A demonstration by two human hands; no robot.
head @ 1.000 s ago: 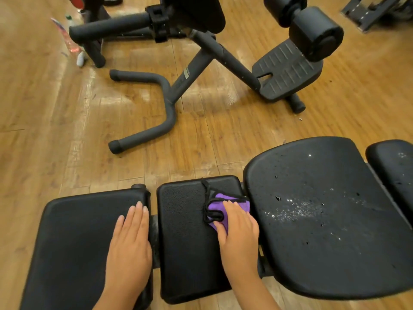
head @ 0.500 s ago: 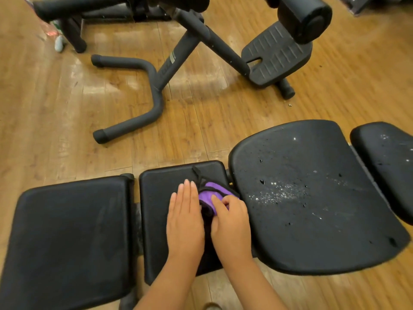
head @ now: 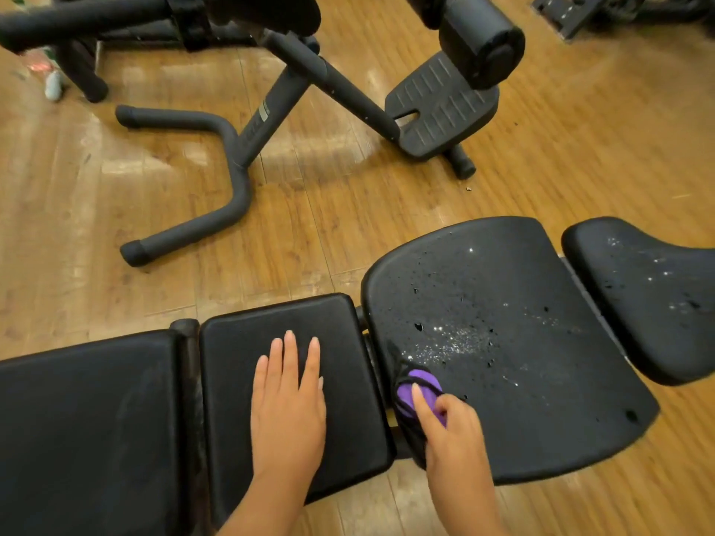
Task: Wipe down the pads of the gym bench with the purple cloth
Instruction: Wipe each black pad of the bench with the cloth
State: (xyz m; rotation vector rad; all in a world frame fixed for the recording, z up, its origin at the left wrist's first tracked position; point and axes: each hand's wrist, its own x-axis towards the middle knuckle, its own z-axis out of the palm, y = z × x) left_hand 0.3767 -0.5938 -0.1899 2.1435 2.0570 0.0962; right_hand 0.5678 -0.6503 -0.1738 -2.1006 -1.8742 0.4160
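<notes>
Purple cloth (head: 419, 388) bunched under right hand (head: 452, 427) on speckled wide pad (head: 510, 342); left hand (head: 288, 404) flat, empty, on middle pad (head: 232, 365); wooden floor (head: 580, 156).

The right hand (head: 452, 427) covers much of the purple cloth (head: 419, 388) — its full extent cannot be told. The leftmost pad (head: 85, 427) and rightmost pad (head: 650, 295) run off the frame edges — both forearms too, at the bottom.

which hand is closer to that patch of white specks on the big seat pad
The right hand. It presses the purple cloth on the big seat pad, just below-left of the white specks. The left hand lies flat on the small middle pad, farther left.
</notes>
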